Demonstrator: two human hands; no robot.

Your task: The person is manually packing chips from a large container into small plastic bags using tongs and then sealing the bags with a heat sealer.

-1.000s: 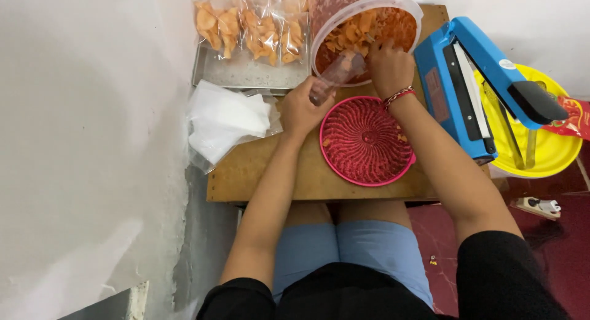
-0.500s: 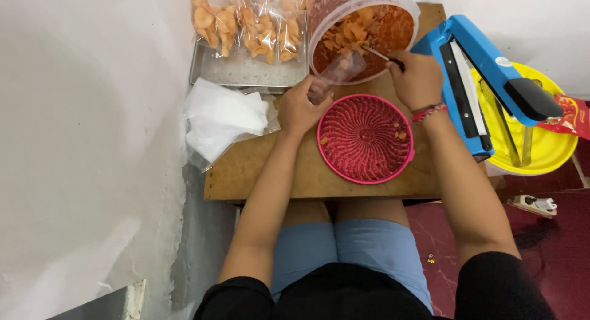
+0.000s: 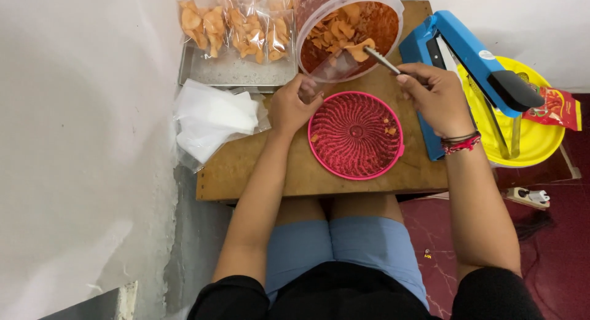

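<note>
We sit at a small wooden counter (image 3: 258, 172) pushed against a white wall at nine o'clock, with a dark red tiled floor (image 3: 553, 258) showing at four o'clock. A metal tray (image 3: 236, 71) sits at the counter's eleven o'clock corner and carries filled bags of chips (image 3: 236, 22). A stack of empty clear bags (image 3: 212, 117) lies at nine o'clock, just beside our left hand. A blue heat sealer (image 3: 467, 55) stands at two o'clock, and beyond it a yellow plate (image 3: 544, 142) holds a red snack packet (image 3: 556, 108).

Our left hand (image 3: 295, 108) is curled around the mouth of a clear plastic bag (image 3: 335, 68), pinching it open and tilted toward a large clear tub (image 3: 393, 6) at twelve o'clock. Our right hand (image 3: 436, 95) is closed around the handle of metal tongs (image 3: 382, 60), whose tip holds an orange chip (image 3: 359, 51) right at the bag's opening, over the tub's near rim. The bag sits between both hands, at ten o'clock from the right hand and one o'clock from the left.

The tub is full of orange chips coated in red seasoning. The bag looks thin and see-through; we cannot tell how much it holds. A round pink strainer (image 3: 356, 135) rests on the counter at six o'clock from the bag, with a few crumbs on it.
</note>
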